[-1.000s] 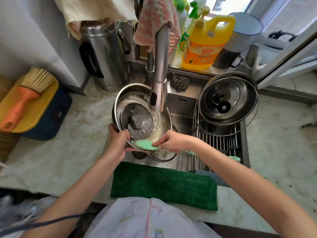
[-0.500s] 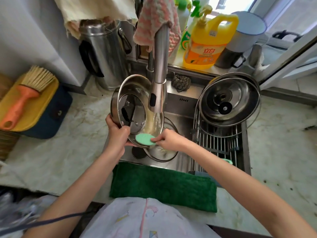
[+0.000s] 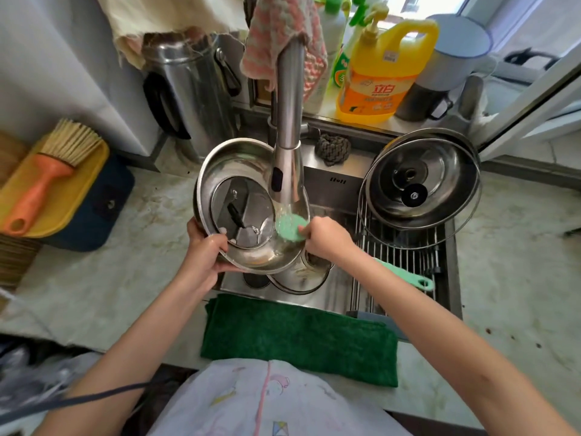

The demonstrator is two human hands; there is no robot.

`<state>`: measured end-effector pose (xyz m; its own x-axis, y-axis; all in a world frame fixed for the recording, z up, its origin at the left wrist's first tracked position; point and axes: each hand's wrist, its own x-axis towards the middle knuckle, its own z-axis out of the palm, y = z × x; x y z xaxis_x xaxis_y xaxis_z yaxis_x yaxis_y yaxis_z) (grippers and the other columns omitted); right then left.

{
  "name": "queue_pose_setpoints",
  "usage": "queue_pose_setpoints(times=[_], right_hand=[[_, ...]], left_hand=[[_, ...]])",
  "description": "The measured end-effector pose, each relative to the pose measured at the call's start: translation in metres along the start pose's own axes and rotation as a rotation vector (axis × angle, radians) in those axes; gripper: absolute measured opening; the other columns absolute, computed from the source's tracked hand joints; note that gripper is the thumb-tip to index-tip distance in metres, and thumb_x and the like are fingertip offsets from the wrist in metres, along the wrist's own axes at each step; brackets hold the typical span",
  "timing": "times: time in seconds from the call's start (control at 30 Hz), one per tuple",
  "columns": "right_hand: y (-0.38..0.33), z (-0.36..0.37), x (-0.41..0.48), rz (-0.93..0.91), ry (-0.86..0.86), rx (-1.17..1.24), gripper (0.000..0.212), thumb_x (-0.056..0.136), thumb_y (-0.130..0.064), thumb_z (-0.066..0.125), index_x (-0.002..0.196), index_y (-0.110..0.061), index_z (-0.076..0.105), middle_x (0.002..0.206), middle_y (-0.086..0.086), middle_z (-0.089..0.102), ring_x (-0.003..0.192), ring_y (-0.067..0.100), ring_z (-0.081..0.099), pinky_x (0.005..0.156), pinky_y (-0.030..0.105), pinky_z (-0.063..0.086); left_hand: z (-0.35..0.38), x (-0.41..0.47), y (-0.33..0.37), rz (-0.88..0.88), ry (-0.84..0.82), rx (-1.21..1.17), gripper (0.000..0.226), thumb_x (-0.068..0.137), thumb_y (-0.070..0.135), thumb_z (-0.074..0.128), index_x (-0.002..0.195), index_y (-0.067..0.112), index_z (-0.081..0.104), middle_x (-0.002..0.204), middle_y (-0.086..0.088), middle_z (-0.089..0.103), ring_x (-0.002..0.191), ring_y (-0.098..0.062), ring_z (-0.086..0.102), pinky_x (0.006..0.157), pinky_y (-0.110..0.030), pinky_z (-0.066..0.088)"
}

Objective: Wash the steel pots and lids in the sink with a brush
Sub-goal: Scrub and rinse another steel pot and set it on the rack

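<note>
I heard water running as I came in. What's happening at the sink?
A person is washing up. The left hand tilts a round steel lid by its rim under the running steel tap, over the sink. The right hand presses the round green head of a long-handled brush against the lid's inside. A second steel lid leans on the wire rack to the right, and another steel pot sits in the sink below.

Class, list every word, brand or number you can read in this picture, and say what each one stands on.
"立白": red characters on the label of the yellow detergent jug.
Embossed mark on the sink's back wall: too blurred to read.
Smaller print on the jug's label: too small.
Green bottle's label: unreadable.
</note>
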<state>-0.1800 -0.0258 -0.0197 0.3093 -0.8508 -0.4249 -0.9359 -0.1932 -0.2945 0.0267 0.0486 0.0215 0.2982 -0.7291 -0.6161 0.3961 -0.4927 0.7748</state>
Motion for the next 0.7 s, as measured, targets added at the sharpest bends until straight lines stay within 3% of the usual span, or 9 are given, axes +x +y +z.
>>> queue_pose_setpoints(times=[0.1, 0.2, 0.3, 0.37, 0.43, 0.57, 0.63, 0.7], right_hand=[[0.001, -0.003, -0.011, -0.08, -0.206, 0.061, 0.028, 0.089, -0.016, 0.055, 0.111, -0.017, 0.071, 0.096, 0.006, 0.073, 0.061, 0.014, 0.058, 0.065, 0.03, 0.051], [0.005, -0.015, -0.016, -0.184, -0.329, 0.083, 0.03, 0.088, -0.015, 0.057, 0.113, -0.02, 0.07, 0.1, -0.001, 0.074, 0.066, 0.01, 0.055, 0.066, 0.025, 0.045], [0.001, -0.018, -0.022, -0.344, -0.439, 0.185, 0.03, 0.088, -0.017, 0.062, 0.117, -0.025, 0.067, 0.108, -0.008, 0.071, 0.066, 0.002, 0.054, 0.065, 0.016, 0.044], [-0.006, -0.012, -0.021, -0.455, -0.334, 0.148, 0.031, 0.09, -0.018, 0.06, 0.117, -0.033, 0.066, 0.099, -0.009, 0.072, 0.068, 0.012, 0.06, 0.064, 0.028, 0.051], [-0.011, -0.009, -0.015, -0.525, -0.147, 0.069, 0.033, 0.092, -0.018, 0.058, 0.119, -0.037, 0.064, 0.084, -0.008, 0.067, 0.066, 0.019, 0.058, 0.058, 0.037, 0.046], [-0.02, -0.008, -0.01, -0.608, 0.15, 0.095, 0.036, 0.093, -0.015, 0.054, 0.123, -0.033, 0.062, 0.076, -0.003, 0.057, 0.061, 0.015, 0.051, 0.048, 0.034, 0.039], [-0.018, -0.005, -0.008, -0.5, 0.306, 0.148, 0.032, 0.093, -0.017, 0.048, 0.117, -0.027, 0.067, 0.077, -0.002, 0.058, 0.062, 0.015, 0.052, 0.047, 0.034, 0.042], [-0.012, -0.004, 0.0, -0.274, 0.377, 0.191, 0.029, 0.092, -0.019, 0.047, 0.109, -0.025, 0.071, 0.085, 0.0, 0.063, 0.072, 0.022, 0.059, 0.056, 0.039, 0.049]], left_hand=[[-0.007, 0.004, -0.001, -0.032, 0.001, -0.015, 0.048, 0.077, -0.015, 0.032, 0.101, 0.026, 0.038, 0.117, -0.014, 0.045, 0.098, -0.035, 0.054, 0.044, -0.047, 0.053], [-0.014, 0.006, -0.005, -0.09, -0.04, 0.008, 0.052, 0.075, -0.014, 0.033, 0.117, 0.016, 0.036, 0.113, -0.016, 0.048, 0.093, -0.036, 0.057, 0.046, -0.05, 0.053], [-0.014, -0.001, -0.006, -0.163, -0.115, 0.042, 0.052, 0.07, -0.009, 0.038, 0.121, -0.001, 0.043, 0.089, -0.016, 0.056, 0.071, -0.03, 0.063, 0.046, -0.044, 0.053], [-0.009, -0.012, -0.002, -0.232, -0.161, 0.077, 0.022, 0.077, -0.01, 0.033, 0.092, -0.009, 0.049, 0.062, -0.011, 0.06, 0.049, -0.021, 0.062, 0.04, -0.036, 0.052], [-0.008, -0.017, 0.0, -0.288, -0.239, 0.147, 0.026, 0.082, -0.011, 0.026, 0.08, -0.006, 0.051, 0.057, -0.013, 0.062, 0.044, -0.019, 0.062, 0.038, -0.033, 0.052], [-0.01, -0.018, 0.004, -0.3, -0.337, 0.214, 0.032, 0.083, -0.013, 0.025, 0.096, -0.005, 0.052, 0.063, -0.014, 0.069, 0.051, -0.024, 0.067, 0.042, -0.036, 0.054], [-0.01, -0.018, 0.003, -0.302, -0.328, 0.219, 0.032, 0.082, -0.012, 0.026, 0.1, -0.008, 0.053, 0.066, -0.015, 0.069, 0.053, -0.026, 0.067, 0.042, -0.038, 0.054], [-0.011, -0.019, 0.0, -0.303, -0.331, 0.187, 0.034, 0.08, -0.011, 0.028, 0.102, -0.008, 0.053, 0.07, -0.016, 0.07, 0.056, -0.027, 0.068, 0.044, -0.039, 0.054]])
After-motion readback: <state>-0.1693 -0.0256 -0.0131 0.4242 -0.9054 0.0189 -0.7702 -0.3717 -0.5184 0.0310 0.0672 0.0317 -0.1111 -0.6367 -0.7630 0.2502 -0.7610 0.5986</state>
